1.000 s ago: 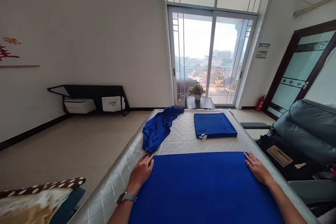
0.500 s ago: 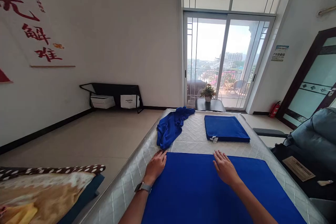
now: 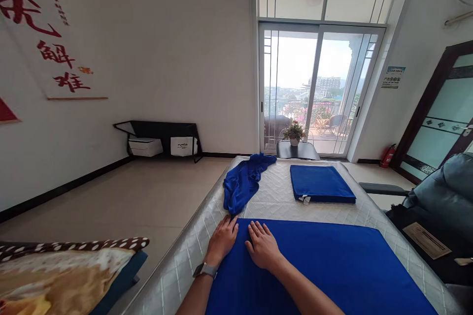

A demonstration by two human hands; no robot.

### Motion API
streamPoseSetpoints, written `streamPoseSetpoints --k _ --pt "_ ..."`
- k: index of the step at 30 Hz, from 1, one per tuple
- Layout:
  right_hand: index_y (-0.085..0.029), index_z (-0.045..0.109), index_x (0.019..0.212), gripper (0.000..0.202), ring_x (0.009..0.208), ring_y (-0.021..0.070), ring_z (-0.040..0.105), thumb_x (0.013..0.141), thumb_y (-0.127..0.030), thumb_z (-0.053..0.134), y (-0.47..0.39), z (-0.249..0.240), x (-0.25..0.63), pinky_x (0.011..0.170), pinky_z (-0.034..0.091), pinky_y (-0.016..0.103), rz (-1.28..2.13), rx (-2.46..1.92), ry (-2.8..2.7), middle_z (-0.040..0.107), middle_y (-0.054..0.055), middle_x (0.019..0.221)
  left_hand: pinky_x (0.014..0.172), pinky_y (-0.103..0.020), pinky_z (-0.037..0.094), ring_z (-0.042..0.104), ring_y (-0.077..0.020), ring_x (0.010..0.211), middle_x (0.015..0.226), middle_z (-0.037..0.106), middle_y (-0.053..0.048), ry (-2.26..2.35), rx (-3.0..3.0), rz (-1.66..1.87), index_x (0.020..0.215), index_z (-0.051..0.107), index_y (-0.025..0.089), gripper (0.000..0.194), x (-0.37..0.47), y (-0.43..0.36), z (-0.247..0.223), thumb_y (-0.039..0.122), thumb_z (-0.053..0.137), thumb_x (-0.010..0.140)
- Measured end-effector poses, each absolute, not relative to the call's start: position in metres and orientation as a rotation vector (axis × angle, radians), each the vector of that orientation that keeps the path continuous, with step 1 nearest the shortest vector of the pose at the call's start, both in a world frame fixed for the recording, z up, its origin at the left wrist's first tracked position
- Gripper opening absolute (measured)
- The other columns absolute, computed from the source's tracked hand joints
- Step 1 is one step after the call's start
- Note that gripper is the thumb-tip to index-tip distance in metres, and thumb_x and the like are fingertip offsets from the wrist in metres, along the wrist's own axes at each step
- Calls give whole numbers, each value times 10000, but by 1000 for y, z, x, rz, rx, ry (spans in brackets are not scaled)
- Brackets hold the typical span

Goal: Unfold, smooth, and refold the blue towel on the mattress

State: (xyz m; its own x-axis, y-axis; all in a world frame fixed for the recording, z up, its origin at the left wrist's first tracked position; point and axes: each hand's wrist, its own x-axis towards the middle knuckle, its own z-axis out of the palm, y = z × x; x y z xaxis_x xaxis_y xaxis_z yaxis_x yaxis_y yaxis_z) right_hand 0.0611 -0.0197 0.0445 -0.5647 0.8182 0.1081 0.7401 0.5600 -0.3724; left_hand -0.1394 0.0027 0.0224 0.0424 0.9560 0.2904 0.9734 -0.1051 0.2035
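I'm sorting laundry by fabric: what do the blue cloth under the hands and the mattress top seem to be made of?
Spread blue cloth: matt, possibly synthetic such as polyester, judging by its even colour and smooth lie; cotton can't be ruled out.
Mattress top: silvery, slightly glossy quilted fabric, perhaps polyester, given its diamond pattern and soft highlights.

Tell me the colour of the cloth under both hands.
The cloth is plain deep blue, seen best in the head view.
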Motion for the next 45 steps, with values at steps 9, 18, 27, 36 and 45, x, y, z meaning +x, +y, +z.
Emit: streamPoseSetpoints --k 9,18,27,36,45 --pt "-176 218 1577 657 1516 197 134 1019 -518 168 -23 52 160 1239 93 412 383 -1499 -2507 210 45 1634 1169 -403 333 449 -246 1394 1451 564 -107 -2075 -2194 -575 1419 536 174 488 -141 3 18 339 341 1003" --pt "-208 275 1564 700 1507 204 179 988 -598 189 -26 35 332 1238 135 408 238 -1833 -2301 271 14 1618 1161 -406 345 462 -248 1382 1427 588 -101 -2019 -2198 -569 1404 555 178 476 -144 6 12 335 367 995" --pt "-116 326 1543 727 1491 241 242 961 -518 157 -32 0 489 1217 206 466 -14 -2172 -2027 318 92 1602 1161 -417 351 469 -246 1377 1416 599 -86 -2039 -2173 -575 1396 562 204 477 -145 10 6 371 356 999" --pt "-102 401 1505 713 1478 239 279 940 -450 141 -26 -12 513 1206 232 440 -84 -2307 -1912 358 108 1585 1160 -378 333 450 -233 1393 1444 573 -93 -2060 -2187 -521 1412 545 204 481 -141 3 19 385 341 1015" --pt "-126 530 1418 598 1443 285 352 948 -369 254 -18 40 385 1192 251 491 -304 -2113 -1922 508 145 1480 1173 -419 319 444 -256 1395 1455 559 -112 -2041 -2186 -585 1405 549 188 473 -140 3 17 365 359 1009"
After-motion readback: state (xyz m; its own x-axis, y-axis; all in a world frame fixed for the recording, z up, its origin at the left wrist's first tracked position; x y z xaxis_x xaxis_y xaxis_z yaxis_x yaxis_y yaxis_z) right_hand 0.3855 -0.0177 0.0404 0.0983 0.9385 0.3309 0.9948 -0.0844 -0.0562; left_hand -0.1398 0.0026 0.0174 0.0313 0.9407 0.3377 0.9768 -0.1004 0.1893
